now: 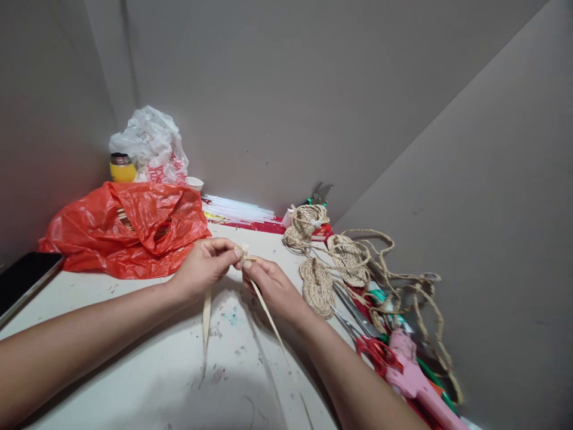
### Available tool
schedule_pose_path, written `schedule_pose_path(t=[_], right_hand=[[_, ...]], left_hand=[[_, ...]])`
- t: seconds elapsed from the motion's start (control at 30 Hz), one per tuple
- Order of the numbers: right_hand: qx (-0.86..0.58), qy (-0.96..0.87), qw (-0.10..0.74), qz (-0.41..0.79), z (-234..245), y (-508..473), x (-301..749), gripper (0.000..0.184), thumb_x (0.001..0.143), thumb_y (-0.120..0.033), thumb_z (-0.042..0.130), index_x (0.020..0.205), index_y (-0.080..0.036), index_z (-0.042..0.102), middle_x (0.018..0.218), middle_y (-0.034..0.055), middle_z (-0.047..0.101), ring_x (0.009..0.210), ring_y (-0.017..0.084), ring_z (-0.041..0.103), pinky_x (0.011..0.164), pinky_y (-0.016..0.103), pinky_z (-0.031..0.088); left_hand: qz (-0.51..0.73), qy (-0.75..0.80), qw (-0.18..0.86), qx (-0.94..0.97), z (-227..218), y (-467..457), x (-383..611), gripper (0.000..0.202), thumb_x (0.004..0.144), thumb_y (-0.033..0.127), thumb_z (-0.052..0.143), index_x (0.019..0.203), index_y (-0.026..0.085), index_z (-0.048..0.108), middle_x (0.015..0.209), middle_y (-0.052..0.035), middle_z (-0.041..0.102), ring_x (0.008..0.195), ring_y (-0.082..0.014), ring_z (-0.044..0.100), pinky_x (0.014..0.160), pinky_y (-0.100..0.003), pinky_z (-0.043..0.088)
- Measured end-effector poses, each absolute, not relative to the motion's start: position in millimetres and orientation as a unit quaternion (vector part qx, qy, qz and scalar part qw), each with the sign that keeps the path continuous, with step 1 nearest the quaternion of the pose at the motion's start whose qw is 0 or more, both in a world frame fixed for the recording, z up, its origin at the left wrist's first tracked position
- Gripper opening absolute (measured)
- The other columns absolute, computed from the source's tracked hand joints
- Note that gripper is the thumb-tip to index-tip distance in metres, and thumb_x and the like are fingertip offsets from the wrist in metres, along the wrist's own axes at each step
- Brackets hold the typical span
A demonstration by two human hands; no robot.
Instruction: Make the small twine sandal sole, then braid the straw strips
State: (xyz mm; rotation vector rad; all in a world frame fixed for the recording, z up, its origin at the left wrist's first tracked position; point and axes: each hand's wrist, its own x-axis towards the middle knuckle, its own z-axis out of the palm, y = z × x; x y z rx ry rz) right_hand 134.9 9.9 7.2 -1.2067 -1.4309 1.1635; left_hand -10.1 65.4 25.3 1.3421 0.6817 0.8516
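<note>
Both hands meet over the middle of the white table [179,352]. My left hand [201,266] is closed, thumb and fingers pinching pale, flat straw-like strips. My right hand [271,289] pinches the same strips [269,315] right beside it, the fingertips of both hands nearly touching. One strip end [206,316] hangs below the left hand, and another slants down to the right beneath the right hand. A small tuft of pale ends sticks up between the thumbs. The fingers hide how the strips cross there.
Left stand a red plastic bag [129,233], a phone [27,280], a yellow jar [122,170] and a white bag [154,140]. Clear glue sticks [237,210] lie behind. Rightward are braided rope coils [317,286], red-handled scissors [378,355] and a pink glue gun [414,376].
</note>
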Motion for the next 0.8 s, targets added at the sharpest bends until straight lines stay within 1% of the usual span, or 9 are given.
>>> schedule_pose_path(t=[0.07, 0.17, 0.3, 0.37, 0.47, 0.53, 0.6, 0.7, 0.8], right_hand=[[-0.487, -0.593, 0.456, 0.45, 8.8, 8.7, 134.0, 0.023, 0.092, -0.033, 0.041, 0.077, -0.018, 0.05, 0.06, -0.0056, 0.042, 0.051, 0.009, 0.034, 0.048, 0.02, 0.029], [-0.486, -0.631, 0.466, 0.386, 10.4, 8.1, 133.7, 0.019, 0.092, -0.032, 0.042, 0.082, -0.018, 0.052, 0.064, -0.0051, 0.043, 0.056, 0.01, 0.037, 0.052, 0.021, 0.032], [-0.483, -0.664, 0.478, 0.312, 9.1, 9.4, 133.9, 0.018, 0.092, -0.029, 0.045, 0.08, -0.018, 0.055, 0.067, -0.0039, 0.045, 0.061, 0.011, 0.041, 0.058, 0.022, 0.034], [-0.485, -0.67, 0.47, 0.308, 7.3, 10.0, 133.7, 0.021, 0.093, -0.029, 0.043, 0.079, -0.018, 0.055, 0.067, -0.0031, 0.047, 0.061, 0.011, 0.043, 0.059, 0.022, 0.035], [-0.492, -0.692, 0.443, 0.289, 6.2, 9.0, 133.9, 0.027, 0.094, -0.029, 0.036, 0.079, -0.018, 0.055, 0.072, -0.001, 0.053, 0.064, 0.012, 0.047, 0.062, 0.023, 0.037], [-0.511, -0.715, 0.406, 0.249, 7.7, 7.0, 135.1, 0.028, 0.095, -0.029, 0.033, 0.081, -0.019, 0.056, 0.076, 0.0005, 0.058, 0.068, 0.014, 0.052, 0.066, 0.024, 0.038], [-0.537, -0.735, 0.358, 0.208, 10.4, 4.5, 137.0, 0.03, 0.096, -0.029, 0.032, 0.082, -0.02, 0.057, 0.077, 0.001, 0.06, 0.07, 0.015, 0.054, 0.067, 0.025, 0.037], [-0.561, -0.746, 0.311, 0.178, 14.0, 1.9, 139.9, 0.034, 0.096, -0.031, 0.031, 0.079, -0.02, 0.059, 0.067, -0.0006, 0.056, 0.063, 0.014, 0.053, 0.063, 0.024, 0.035], [-0.57, -0.731, 0.319, 0.199, 14.2, 2.3, 141.0, 0.037, 0.095, -0.033, 0.032, 0.071, -0.019, 0.058, 0.057, -0.0034, 0.046, 0.054, 0.012, 0.046, 0.056, 0.023, 0.032]], left_hand=[[0.364, 0.29, 0.689, 0.556, 24.0, 67.1, -10.4, 0.021, 0.073, 0.03, 0.065, 0.063, 0.014, 0.058, 0.048, 0.0065, 0.044, 0.04, -0.0022, 0.027, 0.038, -0.017, 0.019], [0.332, 0.281, 0.752, 0.495, 23.3, 69.9, -11.4, 0.018, 0.073, 0.028, 0.066, 0.066, 0.014, 0.055, 0.055, 0.0053, 0.05, 0.039, -0.0005, 0.025, 0.036, -0.015, 0.015], [0.31, 0.277, 0.781, 0.467, 23.7, 71.6, -12.2, 0.016, 0.073, 0.025, 0.065, 0.068, 0.014, 0.054, 0.057, 0.0053, 0.051, 0.038, 0.0003, 0.021, 0.035, -0.014, 0.011], [0.316, 0.276, 0.767, 0.486, 23.8, 70.9, -12.2, 0.016, 0.075, 0.026, 0.064, 0.068, 0.014, 0.055, 0.057, 0.0048, 0.052, 0.038, 0.0, 0.023, 0.035, -0.014, 0.013], [0.34, 0.281, 0.713, 0.546, 24.4, 68.6, -11.7, 0.018, 0.076, 0.028, 0.063, 0.066, 0.014, 0.058, 0.056, 0.0045, 0.052, 0.039, -0.001, 0.028, 0.037, -0.015, 0.019], [0.348, 0.29, 0.673, 0.584, 25.5, 67.3, -11.2, 0.018, 0.076, 0.027, 0.062, 0.065, 0.014, 0.059, 0.055, 0.0046, 0.053, 0.04, -0.0015, 0.031, 0.038, -0.016, 0.021], [0.347, 0.296, 0.643, 0.615, 26.8, 66.8, -10.9, 0.016, 0.075, 0.026, 0.062, 0.064, 0.014, 0.06, 0.054, 0.0048, 0.053, 0.04, -0.0018, 0.032, 0.039, -0.017, 0.023], [0.339, 0.297, 0.612, 0.65, 28.8, 66.8, -11.0, 0.014, 0.073, 0.024, 0.061, 0.064, 0.014, 0.062, 0.054, 0.0044, 0.055, 0.042, -0.0029, 0.036, 0.041, -0.017, 0.025], [0.331, 0.3, 0.608, 0.657, 29.9, 67.3, -11.9, 0.015, 0.072, 0.026, 0.062, 0.064, 0.015, 0.062, 0.054, 0.0039, 0.055, 0.042, -0.0034, 0.035, 0.042, -0.018, 0.025]])
